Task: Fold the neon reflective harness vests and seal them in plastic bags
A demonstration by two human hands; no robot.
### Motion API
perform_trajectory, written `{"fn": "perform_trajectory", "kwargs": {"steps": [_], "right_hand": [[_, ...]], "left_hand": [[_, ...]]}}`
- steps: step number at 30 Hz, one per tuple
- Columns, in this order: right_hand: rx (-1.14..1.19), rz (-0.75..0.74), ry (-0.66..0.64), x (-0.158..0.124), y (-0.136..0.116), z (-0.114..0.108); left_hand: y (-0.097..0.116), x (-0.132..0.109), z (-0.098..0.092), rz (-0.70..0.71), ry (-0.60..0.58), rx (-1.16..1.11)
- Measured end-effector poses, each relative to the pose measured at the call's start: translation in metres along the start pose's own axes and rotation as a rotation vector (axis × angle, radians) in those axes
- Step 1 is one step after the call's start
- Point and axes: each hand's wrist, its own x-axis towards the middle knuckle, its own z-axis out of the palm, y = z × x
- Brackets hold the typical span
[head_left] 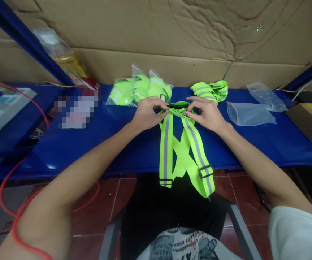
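A neon green reflective strap vest (184, 151) with grey stripes lies across the blue table (96, 144), its lower straps hanging over the front edge. My left hand (146, 113) pinches the left end of its folded top. At the right end, my right hand (206, 113) grips the same fold. Both hands are closed on the fabric. Behind them lie bagged green vests (137, 90) and one loose folded vest (211, 90).
Two clear plastic bags (250, 112) lie to the right on the table. A cardboard box (311, 119) sits at the far right. Cardboard sheets back the table. A red cable (7, 187) loops at the left, near a white box (1, 104). A chair stands below.
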Motion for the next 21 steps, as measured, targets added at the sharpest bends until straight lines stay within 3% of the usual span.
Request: {"fn": "perform_trajectory", "kwargs": {"steps": [4, 8, 15, 21], "right_hand": [[-0.052, 0.041, -0.038, -0.001, -0.006, -0.003], [-0.087, -0.079, -0.107, -0.001, -0.003, -0.004], [-0.072, -0.035, -0.063, 0.0, 0.01, -0.001], [0.006, -0.023, -0.026, 0.002, 0.011, 0.005]], "left_hand": [[-0.005, 0.0, 0.002, 0.011, 0.026, -0.008], [-0.012, 0.0, 0.003, 0.054, 0.046, 0.026], [-0.009, -0.002, 0.0, 0.073, -0.074, 0.195], [-0.002, 0.0, 0.0, -0.054, -0.025, 0.051]]}}
